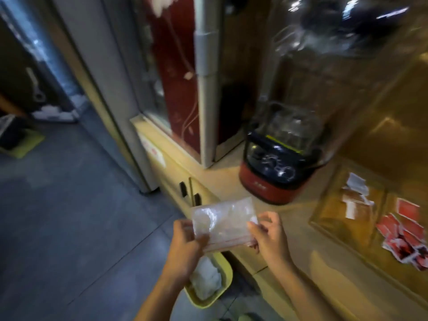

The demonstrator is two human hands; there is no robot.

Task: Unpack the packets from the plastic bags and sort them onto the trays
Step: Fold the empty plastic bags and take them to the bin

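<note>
Farthest left and low in the head view, a yellow bin (225, 278) stands on the floor against the cabinet front, with crumpled clear plastic (206, 282) lying in it. Directly above it the left hand (185, 242) grips the left end of a clear plastic bag (223, 222), its fingers (203, 239) clamped on the lower left corner with the thumb over the front face. The bag is held in the air in front of the worktop (308, 258) edge, not resting on anything, with its long axis running left to right and tilted a little, the right end higher; a pinkish seal strip runs along its lower edge. It looks empty or nearly so, though blur makes that uncertain. The right hand (269, 235) pinches the right end, fingers (254, 228) closed on the edge near the strip. So the bag spans the gap between the two hands, each holding one short end, and the bin lies straight below the left hand, nearer to it than to the right. Judging from this, the coming move is either opening the strip or letting the bag drop, and a drop falls to the left hand. Further right on the worktop stands a red appliance (275, 179), and beyond it a wooden tray (324, 218) holds white packets (356, 195) in its near compartment and red packets (405, 232) in the next, well apart from both hands
</note>
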